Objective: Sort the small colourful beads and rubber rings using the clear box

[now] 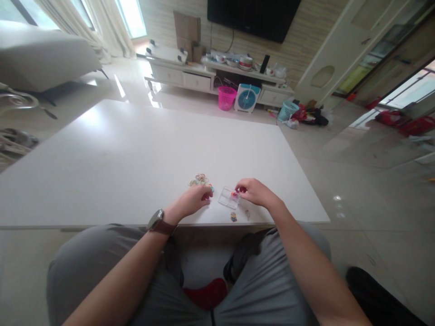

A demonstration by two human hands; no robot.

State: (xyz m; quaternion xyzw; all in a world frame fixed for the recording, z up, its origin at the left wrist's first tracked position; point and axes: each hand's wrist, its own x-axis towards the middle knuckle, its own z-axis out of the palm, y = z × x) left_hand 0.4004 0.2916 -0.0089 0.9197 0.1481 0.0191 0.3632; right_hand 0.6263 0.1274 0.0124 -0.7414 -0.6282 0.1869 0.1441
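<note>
A small clear plastic box (228,198) with compartments lies near the table's front edge, a few pink and orange pieces (234,194) in its right part. My right hand (253,192) is at the box's right side, fingers bent together over that corner; whatever they pinch is too small to name. Left of the box, my left hand (194,200) rests low over the table, fingers curled with a gap at the thumb and nothing visible between them. Just beyond its fingertips are tiny coloured pieces (211,187). Behind it lies a heap of thin bands (199,180).
In front of the box lie a yellow-and-blue cartoon figure piece (233,217) and a small pale charm (247,214). The white table (152,149) extends far to the left and back. Across the room stand a pink basket (226,98) and a blue fan (247,98).
</note>
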